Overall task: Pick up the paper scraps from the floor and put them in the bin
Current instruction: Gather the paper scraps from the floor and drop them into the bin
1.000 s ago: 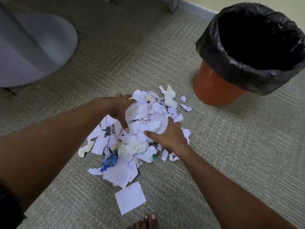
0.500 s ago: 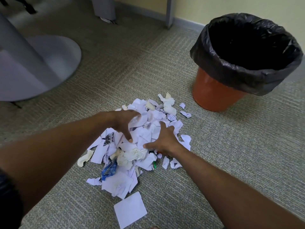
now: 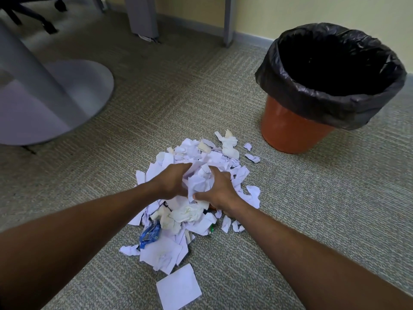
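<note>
A heap of torn white paper scraps [image 3: 214, 157] lies on the grey carpet, with a crumpled tissue [image 3: 185, 214] and a blue wrapper [image 3: 150, 234] mixed in. My left hand [image 3: 171, 181] and my right hand [image 3: 220, 190] press together from both sides on a bunch of scraps [image 3: 199, 179] at the middle of the heap. A flat square sheet [image 3: 178, 288] lies apart, nearest to me. The orange bin [image 3: 288, 128] with a black liner [image 3: 312, 92] stands open to the upper right of the heap.
A round grey table base [image 3: 73, 90] with its column sits on the carpet at left. Grey furniture legs [image 3: 144, 16] stand along the cream wall at the back. Black chair castors [image 3: 48, 25] show at the top left.
Both hands have drawn together from the sides of the heap and closed around a bunch of scraps. The view has tilted up, showing more of the wall and furniture.
</note>
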`<action>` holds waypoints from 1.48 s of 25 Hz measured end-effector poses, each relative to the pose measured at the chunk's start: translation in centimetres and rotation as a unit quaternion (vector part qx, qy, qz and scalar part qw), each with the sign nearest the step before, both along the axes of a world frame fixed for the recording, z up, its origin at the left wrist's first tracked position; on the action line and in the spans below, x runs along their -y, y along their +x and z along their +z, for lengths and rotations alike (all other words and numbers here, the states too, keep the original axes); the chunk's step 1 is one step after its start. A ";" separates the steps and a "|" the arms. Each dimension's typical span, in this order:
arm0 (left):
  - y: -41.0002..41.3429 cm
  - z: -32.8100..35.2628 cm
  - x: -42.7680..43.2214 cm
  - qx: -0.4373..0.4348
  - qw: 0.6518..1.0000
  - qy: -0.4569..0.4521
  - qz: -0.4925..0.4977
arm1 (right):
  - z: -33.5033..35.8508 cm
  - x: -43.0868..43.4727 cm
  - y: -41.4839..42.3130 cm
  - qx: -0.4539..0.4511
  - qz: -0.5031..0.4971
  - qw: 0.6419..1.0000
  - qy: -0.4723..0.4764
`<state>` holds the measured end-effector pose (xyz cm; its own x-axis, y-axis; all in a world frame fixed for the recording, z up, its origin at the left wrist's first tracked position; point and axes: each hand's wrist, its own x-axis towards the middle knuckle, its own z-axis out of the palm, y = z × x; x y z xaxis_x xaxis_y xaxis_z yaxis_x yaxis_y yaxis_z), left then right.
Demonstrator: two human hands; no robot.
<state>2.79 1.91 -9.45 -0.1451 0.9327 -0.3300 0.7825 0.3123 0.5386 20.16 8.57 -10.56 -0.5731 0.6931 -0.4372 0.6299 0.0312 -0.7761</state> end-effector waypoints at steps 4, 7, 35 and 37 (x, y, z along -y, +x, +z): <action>0.9 0.2 0.2 0.013 0.998 0.019 0.061 | 0.5 0.0 0.4 -0.040 -0.003 0.999 -0.024; 1.9 0.9 0.4 0.021 0.995 0.049 0.079 | 0.8 0.0 0.6 -0.072 -0.020 0.996 -0.038; 7.4 20.4 -8.5 0.045 0.950 0.309 0.021 | 17.9 -9.5 6.1 -0.338 -0.034 0.929 0.148; 8.1 21.7 -10.9 0.028 0.941 0.337 0.016 | 19.9 -11.4 7.0 -0.338 -0.039 0.923 0.178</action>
<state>10.91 12.79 12.28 -0.1765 0.9281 0.3278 0.7424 -0.0931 0.6634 27.20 19.99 9.30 -0.5745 0.7743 0.2651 0.0164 0.3347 -0.9422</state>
